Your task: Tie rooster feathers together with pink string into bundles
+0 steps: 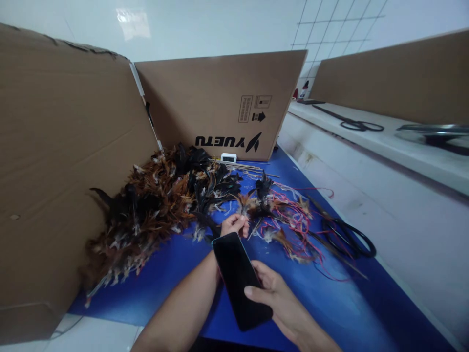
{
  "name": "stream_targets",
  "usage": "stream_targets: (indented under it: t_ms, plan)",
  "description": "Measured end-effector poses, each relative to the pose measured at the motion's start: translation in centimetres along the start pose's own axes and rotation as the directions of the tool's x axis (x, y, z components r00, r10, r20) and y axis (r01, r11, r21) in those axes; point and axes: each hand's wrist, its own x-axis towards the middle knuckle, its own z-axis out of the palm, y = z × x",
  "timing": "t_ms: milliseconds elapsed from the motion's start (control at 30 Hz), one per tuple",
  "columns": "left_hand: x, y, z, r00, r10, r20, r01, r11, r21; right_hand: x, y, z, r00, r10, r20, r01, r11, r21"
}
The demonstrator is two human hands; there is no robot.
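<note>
A black phone [240, 281] is held in my right hand [273, 296], with the thumb across its screen. Beyond the phone's top edge, my left hand [234, 225] is closed in a pinch around a small brown and grey feather bunch [246, 208]. Part of the left wrist is hidden behind the phone. A large heap of brown and black feathers [161, 195] lies to the left on the blue table [348, 303]. Just right of my left hand are tangled pink and red strings [293, 215] with more feathers among them.
Cardboard panels [220, 98] stand behind and at the left. A small white digital device [228, 158] sits at the back near thin sticks. Black-handled scissors [351, 239] lie at the table's right edge. Another pair of scissors [357, 124] rests on the white ledge [392, 137].
</note>
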Motion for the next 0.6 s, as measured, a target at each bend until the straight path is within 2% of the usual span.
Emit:
stream_targets:
  t_ms: [100, 233, 433, 600]
  plan:
    - [0.5, -0.6, -0.1, 0.999, 0.021, -0.026, -0.021, 1.000, -0.016, 0.1, 0.5, 0.7, 0.995, 0.041, 0.092, -0.049, 0.995, 0.089]
    - [0.4, -0.4, -0.1, 0.999, -0.011, -0.052, 0.010, 1.000, -0.014, -0.2, 0.6, 1.1, 0.989, 0.063, 0.135, -0.095, 0.963, 0.252]
    - [-0.6, 0.9, 0.6, 0.994, -0.057, -0.088, 0.055, 0.998, -0.022, -0.8, 0.3, -0.3, 0.963, 0.107, 0.247, -0.224, 0.827, 0.516]
    - [-0.6, 0.9, 0.8, 0.993, -0.064, -0.102, 0.060, 0.997, -0.047, -0.8, 0.3, -1.1, 0.965, 0.079, 0.252, -0.215, 0.789, 0.575]
